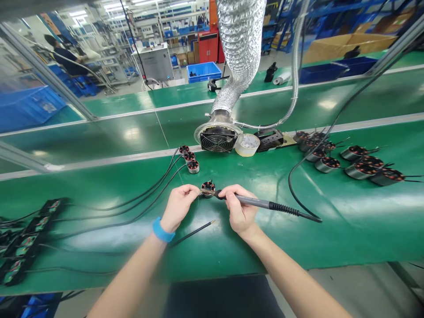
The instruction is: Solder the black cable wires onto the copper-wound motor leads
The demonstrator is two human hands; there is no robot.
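My right hand (241, 207) is closed round a grey soldering iron (255, 202), its tip pointing left at a small round motor part (208, 187) on the green table. My left hand (181, 204), with a blue band at the wrist, pinches something thin at the part's left edge, too small to make out. A black cable with a bare metallic end (198, 228) lies on the table between my forearms.
A fan (217, 142) on a silver duct (240, 39) hangs behind the part, beside a tape roll (247, 145). Several motors (361, 170) stand at right; three cabled ones (193, 166) stand left of the fan. A black rack (33, 238) is far left. A person (68, 55) sits beyond.
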